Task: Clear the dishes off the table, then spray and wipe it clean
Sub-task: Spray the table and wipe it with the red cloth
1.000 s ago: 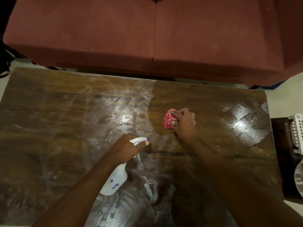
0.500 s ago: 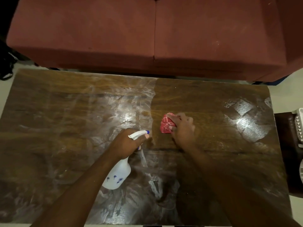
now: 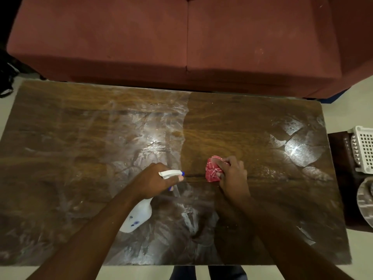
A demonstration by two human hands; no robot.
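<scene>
The brown wooden table [image 3: 60, 138] fills the view, its top streaked with white wet smears. My left hand [image 3: 153, 180] grips a white spray bottle [image 3: 139, 216] by its neck, nozzle pointing right, held just above the table's middle. My right hand [image 3: 232, 176] presses a bunched red-and-white cloth [image 3: 212, 168] onto the tabletop just right of the nozzle. No dishes are on the table.
A dark red sofa [image 3: 181, 37] runs along the table's far edge. To the right, a dark side stand [image 3: 341, 168] holds a white plastic basket [image 3: 363, 150] and a pale plate [image 3: 365, 201]. Pale floor surrounds the table.
My right hand has dragged the cloth toward me across the table. My left hand with the bottle has stayed about where it was.
</scene>
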